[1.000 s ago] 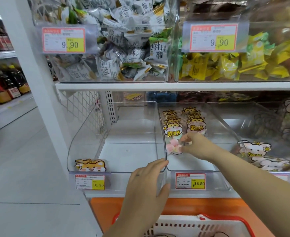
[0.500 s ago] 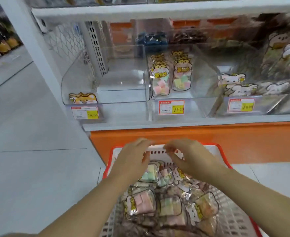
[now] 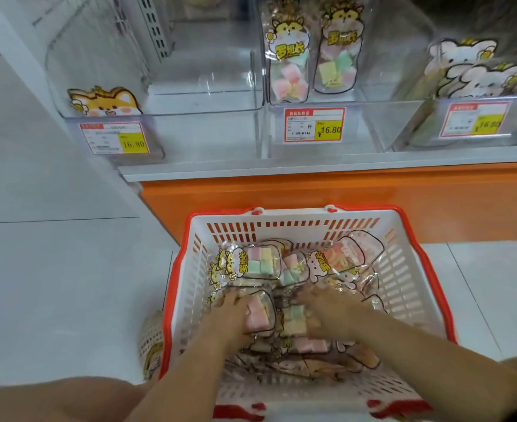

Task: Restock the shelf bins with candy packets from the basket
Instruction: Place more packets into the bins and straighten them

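A white basket with a red rim (image 3: 431,271) stands on the floor below the shelf and holds several clear candy packets (image 3: 258,263) of pastel cubes. Both my hands are down in it. My left hand (image 3: 228,319) grips the edge of a packet of pink cubes (image 3: 258,312). My right hand (image 3: 327,312) lies blurred over a neighbouring packet (image 3: 293,322), and its finger pose is unclear. Above, the middle clear shelf bin (image 3: 373,126) holds two upright hamster packets (image 3: 287,65). The left bin (image 3: 205,126) has only a cat card (image 3: 103,102) at its front.
A third bin (image 3: 415,129) on the right holds white-bear packets (image 3: 476,74). An orange base panel (image 3: 312,202) runs under the shelf edge, just behind the basket. Pale floor tiles spread out to the left. Another patterned packet (image 3: 150,345) lies outside the basket's left wall.
My hands left the shelf bins, came down over the basket and are now sunk among its packets. The view tilted down from the shelf to the basket.
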Tool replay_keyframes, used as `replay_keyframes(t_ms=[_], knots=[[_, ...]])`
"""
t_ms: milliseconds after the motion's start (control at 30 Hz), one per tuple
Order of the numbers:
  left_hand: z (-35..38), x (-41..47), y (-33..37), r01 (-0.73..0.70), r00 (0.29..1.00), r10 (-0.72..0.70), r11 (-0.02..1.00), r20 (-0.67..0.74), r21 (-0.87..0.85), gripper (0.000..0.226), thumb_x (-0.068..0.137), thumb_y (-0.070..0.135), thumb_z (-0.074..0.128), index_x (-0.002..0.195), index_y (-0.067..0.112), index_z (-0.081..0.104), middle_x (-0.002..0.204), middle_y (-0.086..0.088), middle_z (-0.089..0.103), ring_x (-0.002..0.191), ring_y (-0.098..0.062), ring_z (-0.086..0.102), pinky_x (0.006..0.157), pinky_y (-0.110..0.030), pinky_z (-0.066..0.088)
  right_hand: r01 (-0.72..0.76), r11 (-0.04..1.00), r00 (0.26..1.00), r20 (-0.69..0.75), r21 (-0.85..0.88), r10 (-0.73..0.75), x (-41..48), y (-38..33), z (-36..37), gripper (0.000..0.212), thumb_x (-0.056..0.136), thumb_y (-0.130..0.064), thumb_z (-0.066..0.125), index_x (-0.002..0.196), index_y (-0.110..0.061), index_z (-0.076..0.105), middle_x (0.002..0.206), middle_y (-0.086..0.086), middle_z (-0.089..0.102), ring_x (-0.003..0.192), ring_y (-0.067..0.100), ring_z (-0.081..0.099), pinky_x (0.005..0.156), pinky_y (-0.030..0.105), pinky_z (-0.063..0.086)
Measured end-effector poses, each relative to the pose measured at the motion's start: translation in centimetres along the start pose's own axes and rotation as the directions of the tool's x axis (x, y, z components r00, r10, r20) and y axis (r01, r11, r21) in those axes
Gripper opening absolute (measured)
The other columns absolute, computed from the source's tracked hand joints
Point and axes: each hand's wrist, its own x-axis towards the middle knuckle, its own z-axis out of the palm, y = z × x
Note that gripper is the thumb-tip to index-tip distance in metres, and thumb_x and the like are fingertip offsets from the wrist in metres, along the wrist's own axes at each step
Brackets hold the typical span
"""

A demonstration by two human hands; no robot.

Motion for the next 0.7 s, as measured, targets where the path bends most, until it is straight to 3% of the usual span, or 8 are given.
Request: replay_keyframes(t_ms=[133, 200, 333, 433, 533, 600, 667, 700], knots=[[1.1, 0.2, -0.9, 0.071, 0.995, -0.067, 0.996, -0.075, 0.061, 0.094, 0.081, 0.034, 0.078, 0.153, 0.033, 0.018, 0.158, -0.005, 0.021, 0.132, -0.032, 0.047, 0.1, -0.04, 0.049, -0.05, 0.999, 0.997, 0.053, -0.017, 0.051, 0.5, -0.2, 1.8, 0.096, 0.088, -0.054, 0.063, 0.159, -0.021, 0.008, 0.167, 0.006, 0.004, 0.151, 0.029, 0.017, 0.117, 0.05, 0.026], [1.1, 0.6, -1.2, 0.101, 0.99, -0.099, 0.995, -0.102, 0.018, 0.099, 0.077, 0.032, 0.08, 0.153, 0.032, 0.016, 0.154, -0.006, 0.03, 0.129, -0.031, 0.049, 0.101, -0.041, 0.049, -0.07, 0.996, 0.996, 0.053, -0.061, 0.073, 0.8, -0.2, 2.6, 0.104, 0.087, -0.06, 0.062, 0.159, -0.02, -0.001, 0.167, 0.009, 0.005, 0.152, 0.03, 0.013, 0.12, 0.05, 0.023], [0.7, 0.8, -1.5, 0.149, 0.986, -0.146, 0.988, -0.076, 0.032, 0.09, 0.077, 0.032, 0.077, 0.15, 0.032, 0.023, 0.145, -0.005, 0.04, 0.129, -0.03, 0.047, 0.104, -0.044, 0.046, -0.12, 0.991, 0.993, 0.004, -0.061, 0.121, 0.8, -0.8, 2.5, 0.107, 0.076, -0.058, 0.074, 0.156, -0.019, 0.015, 0.156, 0.012, 0.025, 0.143, 0.033, 0.026, 0.113, 0.047, 0.034], [-0.2, 0.8, -1.6, 0.176, 0.98, -0.171, 0.983, -0.1, 0.045, 0.078, 0.079, 0.036, 0.073, 0.145, 0.029, 0.033, 0.142, -0.006, 0.04, 0.132, -0.031, 0.04, 0.106, -0.044, 0.043, -0.157, 0.987, 0.988, -0.02, -0.023, 0.156, 0.5, -1.3, 2.0, 0.104, 0.072, -0.052, 0.079, 0.153, -0.018, 0.022, 0.153, 0.01, 0.029, 0.137, 0.032, 0.037, 0.108, 0.044, 0.042], [-0.8, 0.8, -1.7, 0.166, 0.983, -0.169, 0.985, -0.076, -0.037, 0.048, 0.085, 0.026, 0.067, 0.128, 0.032, 0.048, 0.129, -0.003, 0.054, 0.116, -0.027, 0.055, 0.097, -0.043, 0.05, -0.211, 0.962, 0.977, 0.017, 0.172, 0.211, 0.2, -1.0, 1.8, 0.084, 0.077, -0.04, 0.08, 0.145, -0.016, 0.037, 0.142, 0.006, 0.048, 0.122, 0.027, 0.056, 0.098, 0.039, 0.051], [-1.2, 0.5, -1.7, 0.151, 0.987, -0.156, 0.983, -0.045, -0.103, 0.024, 0.089, 0.018, 0.06, 0.101, 0.036, 0.053, 0.115, -0.002, 0.062, 0.102, -0.023, 0.062, 0.09, -0.041, 0.053, -0.239, 0.919, 0.97, 0.043, 0.313, 0.237, 0.1, -0.3, 1.3, 0.055, 0.085, -0.028, 0.072, 0.132, -0.012, 0.049, 0.119, 0.005, 0.061, 0.106, 0.024, 0.064, 0.082, 0.033, 0.055], [-2.1, 0.2, -1.5, 0.144, 0.988, -0.149, 0.981, -0.027, -0.129, 0.02, 0.091, 0.016, 0.058, 0.084, 0.034, 0.052, 0.105, 0.0, 0.065, 0.094, -0.019, 0.062, 0.085, -0.033, 0.052, -0.238, 0.882, 0.969, 0.035, 0.407, 0.245, -0.4, 0.5, 0.4, 0.017, 0.09, -0.016, 0.059, 0.106, -0.011, 0.059, 0.091, 0.004, 0.06, 0.083, 0.023, 0.065, 0.058, 0.026, 0.048], [-2.8, 0.0, -1.3, 0.136, 0.99, -0.141, 0.981, -0.029, -0.136, 0.019, 0.091, 0.016, 0.06, 0.085, 0.033, 0.056, 0.102, 0.002, 0.065, 0.091, -0.016, 0.061, 0.082, -0.031, 0.05, -0.233, 0.866, 0.968, 0.018, 0.442, 0.251, -0.6, 1.0, -0.2, 0.009, 0.091, -0.014, 0.053, 0.097, -0.01, 0.06, 0.084, 0.004, 0.058, 0.073, 0.022, 0.062, 0.052, 0.025, 0.042]])
